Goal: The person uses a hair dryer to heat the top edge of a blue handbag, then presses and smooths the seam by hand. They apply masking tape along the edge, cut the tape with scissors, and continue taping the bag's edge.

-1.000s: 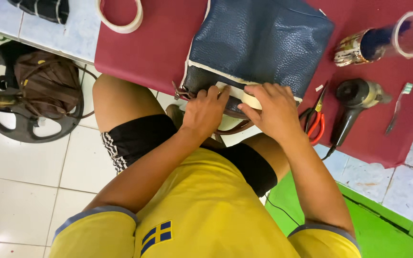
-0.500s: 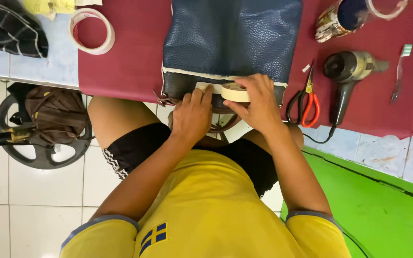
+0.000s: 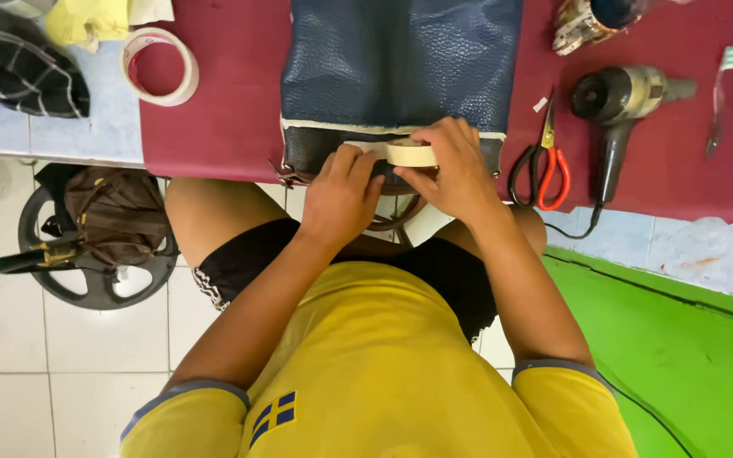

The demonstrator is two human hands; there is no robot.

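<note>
Head view, work surface: maroon mat (image 3: 214, 127) covers the tiled bench and gives a soft bed for everything laid out on it
Bag: dark blue leather bag (image 3: 400, 64) lies flat on the mat, its lower edge brought to the near rim of the bench so both hands reach it from the seated position; a cream strip runs along that edge
Brown strap: hangs off the bench edge below the bag, between the wrists, partly hidden
Hair dryer: black hair dryer (image 3: 617, 102) lies on its side to the right of the bag, cord trailing over the bench edge, near but apart from the work
Spare tape: wide white tape ring (image 3: 160, 66) lies flat at the mat's left corner, well apart from the hands
Scissors: red-handled scissors (image 3: 545, 161) lie just right of the bag, blades pointing away, close to the right hand
Toothbrush: green-headed toothbrush (image 3: 717, 102) lies at the far right of the mat
Left hand (image 3: 341, 199): fingers curled down, pressing on the bag's lower edge just beside the roll; appears to pin the strip, nothing enclosed in the grip
Right hand (image 3: 456, 170): fingers closed round a small cream tape roll (image 3: 411, 153), held touching the bag's lower edge at its middle
</note>
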